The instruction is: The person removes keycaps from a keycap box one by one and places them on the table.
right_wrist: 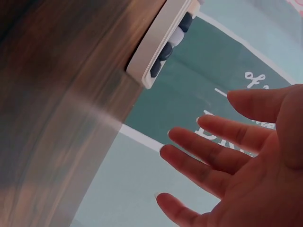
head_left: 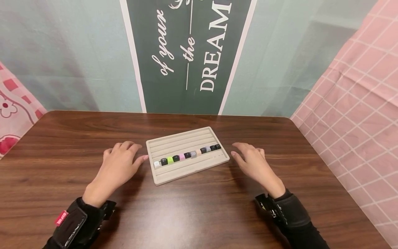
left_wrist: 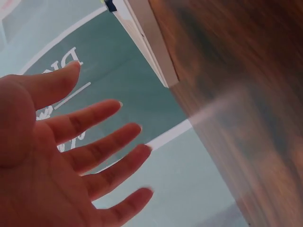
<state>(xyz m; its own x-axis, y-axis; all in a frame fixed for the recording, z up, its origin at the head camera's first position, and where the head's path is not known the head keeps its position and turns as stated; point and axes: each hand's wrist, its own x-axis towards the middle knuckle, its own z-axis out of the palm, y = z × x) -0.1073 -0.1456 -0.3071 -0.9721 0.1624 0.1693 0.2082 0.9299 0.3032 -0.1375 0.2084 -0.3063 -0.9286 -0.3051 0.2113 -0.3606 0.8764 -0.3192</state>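
A beige slotted tray (head_left: 183,170) lies slightly turned on the table, with ridges running along its length. One groove holds a row of small keycaps (head_left: 170,160) in white, black, green, pink, grey and cream. My left hand (head_left: 116,164) is just left of the tray, its thumb close to the tray's left edge, and it holds nothing. On the other side, my right hand (head_left: 253,164) is a little off the tray's right edge, also holding nothing. Both wrist views show spread, relaxed fingers, with the tray's side (right_wrist: 158,42) beyond the right hand.
The brown wooden table (head_left: 174,214) extends around the tray. Behind it hangs a pale green cloth with a dark green lettered panel (head_left: 183,97). Pink checked cloth (head_left: 367,138) hangs at the right, and a pink patterned cloth (head_left: 15,110) at the left.
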